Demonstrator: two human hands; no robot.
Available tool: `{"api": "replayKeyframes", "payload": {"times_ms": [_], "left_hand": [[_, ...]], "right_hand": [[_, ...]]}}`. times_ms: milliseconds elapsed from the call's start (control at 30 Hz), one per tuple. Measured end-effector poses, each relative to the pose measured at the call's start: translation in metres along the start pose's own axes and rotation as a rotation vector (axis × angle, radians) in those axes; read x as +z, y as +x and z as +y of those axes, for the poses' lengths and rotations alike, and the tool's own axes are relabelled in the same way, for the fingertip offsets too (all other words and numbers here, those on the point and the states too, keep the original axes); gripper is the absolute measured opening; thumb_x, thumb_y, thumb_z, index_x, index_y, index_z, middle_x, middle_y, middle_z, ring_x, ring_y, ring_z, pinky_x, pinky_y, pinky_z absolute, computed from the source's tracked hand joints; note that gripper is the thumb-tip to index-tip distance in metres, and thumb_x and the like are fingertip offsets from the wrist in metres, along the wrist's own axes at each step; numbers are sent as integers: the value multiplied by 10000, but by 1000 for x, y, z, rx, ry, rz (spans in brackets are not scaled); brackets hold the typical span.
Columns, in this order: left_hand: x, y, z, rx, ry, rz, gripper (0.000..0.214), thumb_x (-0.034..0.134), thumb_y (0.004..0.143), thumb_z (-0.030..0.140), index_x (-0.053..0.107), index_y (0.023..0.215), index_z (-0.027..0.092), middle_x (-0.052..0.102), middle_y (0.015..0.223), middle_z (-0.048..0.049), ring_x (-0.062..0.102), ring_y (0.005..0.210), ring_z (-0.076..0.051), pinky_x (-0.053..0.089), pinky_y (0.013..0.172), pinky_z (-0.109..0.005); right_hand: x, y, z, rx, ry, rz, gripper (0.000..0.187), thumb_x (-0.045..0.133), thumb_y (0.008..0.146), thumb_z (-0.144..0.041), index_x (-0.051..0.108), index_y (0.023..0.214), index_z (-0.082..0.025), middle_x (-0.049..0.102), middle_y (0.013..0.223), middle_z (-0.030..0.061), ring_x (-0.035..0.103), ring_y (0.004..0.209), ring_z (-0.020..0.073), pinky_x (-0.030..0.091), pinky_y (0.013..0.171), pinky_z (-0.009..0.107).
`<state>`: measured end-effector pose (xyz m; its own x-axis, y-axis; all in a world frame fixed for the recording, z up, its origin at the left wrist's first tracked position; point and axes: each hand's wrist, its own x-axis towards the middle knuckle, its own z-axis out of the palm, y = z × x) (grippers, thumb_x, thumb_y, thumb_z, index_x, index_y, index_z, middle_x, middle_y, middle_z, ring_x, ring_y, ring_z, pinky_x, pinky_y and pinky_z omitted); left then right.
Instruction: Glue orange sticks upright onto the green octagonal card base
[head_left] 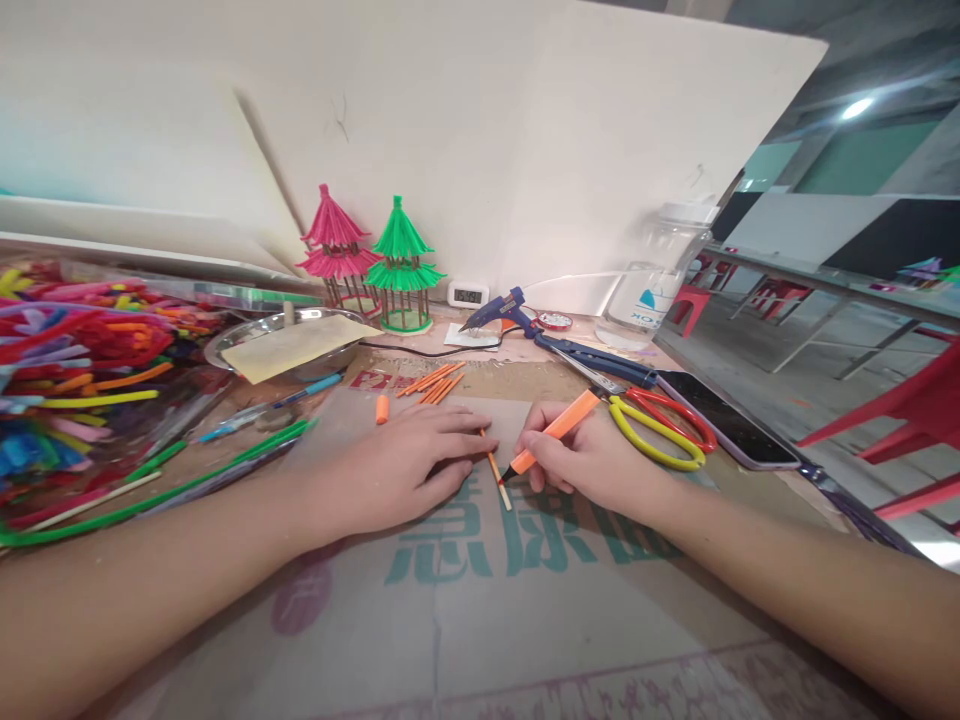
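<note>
My right hand [592, 462] is closed round an orange marker [559, 428], its tip down against a thin wooden stick [496, 472] lying on the cardboard sheet [480, 600]. The stick is orange along its far part and bare wood near the tip. My left hand [409, 462] lies flat on the cardboard, fingers stretched toward the stick's far end and pressing on it. The marker's orange cap [382, 409] lies just beyond my left hand. Several orange-coloured sticks [435, 382] lie in a loose bunch further back.
Yellow-and-red scissors [660, 425], a phone [731, 425], blue pliers [600, 362] and a blue glue gun [501, 312] lie to the right. Pink [336, 250] and green [401, 265] pagoda models stand at the back. Colourful pipe cleaners [75, 360] pile up left, beside a metal bowl [289, 345].
</note>
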<state>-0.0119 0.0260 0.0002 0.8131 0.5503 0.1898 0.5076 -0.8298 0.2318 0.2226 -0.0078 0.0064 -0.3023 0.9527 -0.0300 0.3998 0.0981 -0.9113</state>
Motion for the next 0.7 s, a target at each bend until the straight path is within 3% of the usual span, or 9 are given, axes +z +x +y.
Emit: {"api": "replayKeyframes", "payload": {"times_ms": [367, 700], "left_hand": [[-3, 0, 1, -1, -10, 1, 426, 437, 993, 249, 627, 1374, 266, 569, 1482, -53, 517, 1379, -283, 411, 1152, -489], [1, 0, -2, 2, -11, -6, 422, 427, 1017, 284, 601, 1401, 279, 533, 1517, -50, 487, 1407, -266, 378, 1180, -473]], "right_hand": [[2, 0, 1, -46, 11, 66, 207, 540, 944, -393, 530, 844, -211, 640, 665, -34, 449, 479, 78, 368, 470, 215], [-1, -1, -2, -13, -3, 22, 138, 541, 870, -270, 500, 749, -217, 596, 565, -52, 438, 445, 75, 352, 453, 205]]}}
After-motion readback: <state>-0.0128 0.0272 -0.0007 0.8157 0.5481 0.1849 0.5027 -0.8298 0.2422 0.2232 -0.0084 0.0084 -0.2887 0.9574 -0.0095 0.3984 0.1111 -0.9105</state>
